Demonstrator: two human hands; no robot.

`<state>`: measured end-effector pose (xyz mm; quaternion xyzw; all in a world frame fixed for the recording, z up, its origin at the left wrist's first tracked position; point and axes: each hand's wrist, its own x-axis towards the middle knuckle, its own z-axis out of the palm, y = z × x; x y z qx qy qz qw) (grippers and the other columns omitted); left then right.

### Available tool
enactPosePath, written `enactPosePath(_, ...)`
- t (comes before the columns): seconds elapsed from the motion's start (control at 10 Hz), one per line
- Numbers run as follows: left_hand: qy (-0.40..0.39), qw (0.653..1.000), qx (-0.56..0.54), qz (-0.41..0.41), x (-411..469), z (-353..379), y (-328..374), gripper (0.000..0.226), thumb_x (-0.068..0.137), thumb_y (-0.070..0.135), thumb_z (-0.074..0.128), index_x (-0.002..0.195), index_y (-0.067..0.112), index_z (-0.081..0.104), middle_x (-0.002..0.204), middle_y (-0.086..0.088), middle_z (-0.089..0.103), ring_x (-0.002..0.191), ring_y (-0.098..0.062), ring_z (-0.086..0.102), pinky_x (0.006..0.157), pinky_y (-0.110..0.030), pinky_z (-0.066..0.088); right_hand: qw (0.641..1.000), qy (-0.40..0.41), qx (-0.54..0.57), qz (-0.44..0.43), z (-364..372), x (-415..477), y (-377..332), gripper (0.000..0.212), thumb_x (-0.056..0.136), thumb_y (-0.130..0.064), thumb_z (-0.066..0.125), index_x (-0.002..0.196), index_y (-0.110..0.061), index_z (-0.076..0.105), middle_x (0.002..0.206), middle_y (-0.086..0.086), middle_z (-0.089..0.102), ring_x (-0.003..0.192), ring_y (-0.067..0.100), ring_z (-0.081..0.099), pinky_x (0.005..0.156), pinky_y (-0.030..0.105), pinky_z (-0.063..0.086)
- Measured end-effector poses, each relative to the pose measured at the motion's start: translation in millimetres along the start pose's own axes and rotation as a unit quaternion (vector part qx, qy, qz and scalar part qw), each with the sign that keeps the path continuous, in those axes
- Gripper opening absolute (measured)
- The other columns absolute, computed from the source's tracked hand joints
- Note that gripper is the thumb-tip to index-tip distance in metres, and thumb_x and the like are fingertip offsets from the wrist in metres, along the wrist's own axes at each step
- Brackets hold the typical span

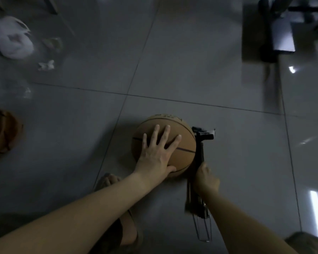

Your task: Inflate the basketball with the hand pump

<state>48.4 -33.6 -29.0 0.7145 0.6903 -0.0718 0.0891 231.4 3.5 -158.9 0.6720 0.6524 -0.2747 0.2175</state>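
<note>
Head view: our left hand point(155, 158) presses flat, fingers spread, on the basketball point(163, 147). Our right hand point(206, 177) grips the hand pump point(200, 158) beside it.

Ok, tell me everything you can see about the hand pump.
The hand pump is slim, black and plastic-looking. It points away along the right side of the basketball, close against it. A crosspiece caps its far end, and thin wire loops stick out of the near end. The right hand grips its middle. Any needle is hidden.
</note>
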Motion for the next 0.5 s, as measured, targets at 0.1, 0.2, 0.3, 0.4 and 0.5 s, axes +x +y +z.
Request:
enactPosePath(0.1,-0.005,1.000,0.001,0.001,-3.2,1.6,1.1,0.104,0.086,0.058,0.065,0.157,0.037,-0.008,0.164,-0.006,-0.022,0.149,-0.039,-0.020,0.118,-0.067,0.007,0.999,-0.028,-0.018,-0.023,0.2,-11.2,3.5,0.077,0.100,-0.024,0.050,0.156,-0.008,0.000,0.153,0.011,0.033,0.125,0.030,0.053,0.089,0.038,0.050)
enactPosePath(0.2,-0.028,1.000,0.003,-0.005,-0.7,-6.9,2.0,0.104,0.087,0.059,0.063,0.157,0.036,-0.010,0.163,-0.007,-0.025,0.148,-0.040,-0.021,0.116,-0.069,0.007,0.998,-0.036,-0.010,-0.052,-31.0,-26.2,11.9,0.072,0.096,-0.026,0.056,0.152,-0.012,0.013,0.148,0.011,0.035,0.122,0.032,0.054,0.086,0.041,0.050)
enactPosePath(0.3,-0.050,0.998,0.035,0.003,-2.0,-26.4,4.6,0.106,0.087,0.060,0.062,0.157,0.034,-0.012,0.163,-0.008,-0.026,0.148,-0.042,-0.021,0.115,-0.071,0.004,0.991,0.025,-0.057,-0.117,-77.6,-53.5,23.4,0.062,0.095,-0.027,0.058,0.145,-0.014,0.024,0.140,0.011,0.039,0.117,0.033,0.054,0.080,0.042,0.050)
enactPosePath(0.4,-0.028,0.998,0.045,0.014,-6.9,-68.5,6.2,0.105,0.087,0.059,0.062,0.158,0.032,-0.010,0.164,-0.007,-0.024,0.149,-0.040,-0.019,0.115,-0.071,0.003,0.976,0.112,-0.106,-0.152,-137.5,-89.0,25.9,0.062,0.094,-0.026,0.058,0.146,-0.015,0.025,0.139,0.009,0.040,0.119,0.031,0.051,0.084,0.041,0.052)
enactPosePath(0.5,0.017,0.999,0.025,0.024,-16.4,-114.7,12.9,0.099,0.090,0.052,0.060,0.158,0.030,-0.008,0.164,-0.007,-0.021,0.150,-0.036,-0.017,0.118,-0.066,0.000,0.948,0.210,-0.131,-0.200,-182.7,-128.8,20.4,0.063,0.092,-0.023,0.057,0.147,-0.015,0.027,0.141,0.009,0.041,0.124,0.030,0.048,0.096,0.039,0.047)
